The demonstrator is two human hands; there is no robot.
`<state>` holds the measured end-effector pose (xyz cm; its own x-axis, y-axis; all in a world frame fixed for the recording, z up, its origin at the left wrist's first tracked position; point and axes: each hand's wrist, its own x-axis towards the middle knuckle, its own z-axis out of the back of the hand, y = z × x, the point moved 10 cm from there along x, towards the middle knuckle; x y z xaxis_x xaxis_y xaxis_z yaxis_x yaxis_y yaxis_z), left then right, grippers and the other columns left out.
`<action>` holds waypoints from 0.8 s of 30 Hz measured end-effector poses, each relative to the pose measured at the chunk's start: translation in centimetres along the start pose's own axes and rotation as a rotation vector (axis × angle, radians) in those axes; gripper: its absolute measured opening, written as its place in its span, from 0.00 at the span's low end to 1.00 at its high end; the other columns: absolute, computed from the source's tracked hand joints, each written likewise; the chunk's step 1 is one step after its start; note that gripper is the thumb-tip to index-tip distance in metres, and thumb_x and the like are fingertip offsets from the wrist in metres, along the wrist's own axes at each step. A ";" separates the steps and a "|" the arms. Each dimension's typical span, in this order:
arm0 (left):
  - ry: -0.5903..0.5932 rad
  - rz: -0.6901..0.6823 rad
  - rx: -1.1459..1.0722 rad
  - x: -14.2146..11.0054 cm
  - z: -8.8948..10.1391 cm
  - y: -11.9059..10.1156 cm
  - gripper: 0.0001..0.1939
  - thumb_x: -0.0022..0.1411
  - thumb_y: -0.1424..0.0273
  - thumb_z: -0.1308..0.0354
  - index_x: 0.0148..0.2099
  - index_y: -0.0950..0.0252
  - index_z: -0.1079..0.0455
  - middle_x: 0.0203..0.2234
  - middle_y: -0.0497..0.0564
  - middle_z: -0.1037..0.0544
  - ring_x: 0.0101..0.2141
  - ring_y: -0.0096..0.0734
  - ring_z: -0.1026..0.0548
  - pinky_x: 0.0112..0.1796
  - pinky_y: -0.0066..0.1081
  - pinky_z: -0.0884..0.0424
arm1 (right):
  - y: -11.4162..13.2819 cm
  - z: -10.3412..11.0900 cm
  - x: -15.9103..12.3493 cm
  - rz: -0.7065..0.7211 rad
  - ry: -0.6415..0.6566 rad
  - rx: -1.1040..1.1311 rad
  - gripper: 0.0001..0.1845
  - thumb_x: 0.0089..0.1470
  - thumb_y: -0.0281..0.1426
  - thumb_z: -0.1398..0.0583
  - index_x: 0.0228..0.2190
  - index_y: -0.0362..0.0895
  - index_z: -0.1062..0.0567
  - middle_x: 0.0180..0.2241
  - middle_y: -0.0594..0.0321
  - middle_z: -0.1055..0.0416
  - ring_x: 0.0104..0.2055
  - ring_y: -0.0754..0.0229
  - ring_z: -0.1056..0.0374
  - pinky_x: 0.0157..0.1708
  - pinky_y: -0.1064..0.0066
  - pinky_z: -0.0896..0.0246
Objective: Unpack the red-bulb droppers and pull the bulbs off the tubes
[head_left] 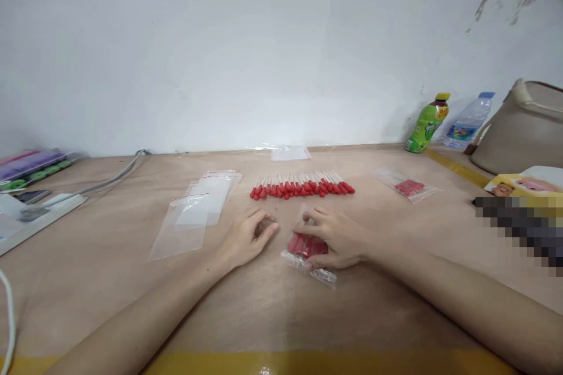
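My right hand [336, 237] grips a clear plastic zip bag [325, 276] just above the table, fingers and thumb on either side of it. Inside the bag are several red bulbs [303, 244], partly hidden by my fingers. My left hand [253, 237] rests on the table to the left of that bag, fingers curved, thumb apart and nothing in its grasp. Beyond both hands lies a long row of droppers [303, 188], with red bulbs toward me and thin clear stems pointing to the wall.
Flat empty zip bags [197, 208] lie overlapping at left, another bag [290, 153] by the wall. A filled bag [409, 187] with red bulbs lies at right. Green bottle [426, 123], clear bottle [468, 123] and beige bag [521, 129] stand far right. A grey cable [118, 174] runs at left.
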<state>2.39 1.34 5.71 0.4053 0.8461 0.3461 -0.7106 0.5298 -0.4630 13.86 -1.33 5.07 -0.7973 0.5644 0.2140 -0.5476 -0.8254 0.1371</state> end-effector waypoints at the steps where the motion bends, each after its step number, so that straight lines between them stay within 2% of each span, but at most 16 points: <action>1: 0.030 0.032 -0.038 0.0 -0.4 0.2 0.13 0.60 0.61 0.52 0.37 0.64 0.33 0.25 0.47 0.30 0.26 0.27 0.32 0.29 0.27 0.37 | -0.6 0.2 -0.1 -0.099 -0.023 -0.062 0.31 0.48 0.53 0.48 0.43 0.42 0.30 0.39 0.51 0.34 0.39 0.53 0.37 0.36 0.64 0.43; 4: 0.105 0.115 -0.143 -0.2 -1.5 0.9 0.15 0.57 0.57 0.49 0.36 0.64 0.33 0.20 0.44 0.33 0.22 0.25 0.36 0.24 0.25 0.41 | -2.5 0.8 -0.7 -0.356 -0.081 -0.199 0.26 0.55 0.47 0.54 0.35 0.39 0.30 0.32 0.52 0.33 0.32 0.56 0.36 0.28 0.69 0.46; 6: 0.135 0.159 -0.181 -0.2 -2.1 1.3 0.18 0.53 0.54 0.47 0.35 0.65 0.32 0.21 0.44 0.34 0.22 0.25 0.37 0.24 0.25 0.42 | -3.3 0.9 -0.9 -0.440 -0.101 -0.249 0.22 0.57 0.43 0.54 0.32 0.39 0.31 0.30 0.53 0.33 0.27 0.58 0.36 0.24 0.71 0.50; 10: 0.162 0.193 -0.211 0.1 -3.2 1.1 0.20 0.48 0.53 0.43 0.33 0.65 0.32 0.22 0.45 0.35 0.22 0.24 0.38 0.24 0.25 0.43 | -3.9 0.7 -0.6 -0.466 -0.118 -0.312 0.17 0.57 0.37 0.52 0.29 0.39 0.31 0.30 0.53 0.33 0.24 0.61 0.38 0.21 0.71 0.54; 14: 0.187 0.132 -0.233 0.3 -4.2 -0.7 0.16 0.51 0.56 0.44 0.29 0.65 0.32 0.20 0.45 0.35 0.23 0.24 0.38 0.24 0.25 0.44 | -4.0 0.5 -0.5 -0.478 -0.138 -0.304 0.15 0.56 0.34 0.53 0.29 0.40 0.30 0.30 0.54 0.33 0.25 0.62 0.38 0.21 0.71 0.54; 17: 0.228 0.127 -0.306 0.2 -4.8 -1.2 0.15 0.56 0.59 0.49 0.27 0.66 0.33 0.19 0.45 0.36 0.22 0.24 0.39 0.24 0.25 0.44 | -3.6 0.8 -0.6 -0.441 -0.212 -0.238 0.16 0.57 0.35 0.54 0.30 0.41 0.30 0.31 0.56 0.34 0.25 0.62 0.39 0.22 0.72 0.51; 19: 0.243 0.163 -0.376 0.2 -4.9 -0.9 0.15 0.58 0.60 0.51 0.28 0.66 0.34 0.19 0.45 0.36 0.22 0.23 0.40 0.25 0.25 0.44 | -2.6 1.2 -0.3 -0.333 -0.283 -0.136 0.16 0.57 0.36 0.53 0.33 0.42 0.29 0.32 0.57 0.34 0.28 0.61 0.38 0.26 0.71 0.47; 22: 0.187 0.183 -0.517 0.6 -4.4 -0.2 0.14 0.58 0.59 0.51 0.31 0.66 0.37 0.22 0.45 0.34 0.24 0.24 0.38 0.27 0.25 0.41 | -0.7 1.7 0.2 -0.113 -0.352 0.057 0.16 0.53 0.39 0.47 0.41 0.45 0.31 0.39 0.56 0.35 0.41 0.57 0.38 0.40 0.65 0.43; 24: 0.145 0.194 -0.643 0.8 -4.1 0.3 0.14 0.57 0.59 0.49 0.32 0.66 0.39 0.23 0.45 0.34 0.25 0.23 0.37 0.28 0.25 0.40 | -0.3 1.6 0.5 -0.054 -0.364 0.157 0.25 0.49 0.41 0.42 0.48 0.45 0.36 0.47 0.54 0.39 0.49 0.53 0.43 0.47 0.60 0.47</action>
<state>4.83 2.45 2.51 0.4099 0.9047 0.1162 -0.3138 0.2595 -0.9133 14.02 -0.87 6.63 -0.6110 0.5903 0.5274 -0.5180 -0.8020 0.2974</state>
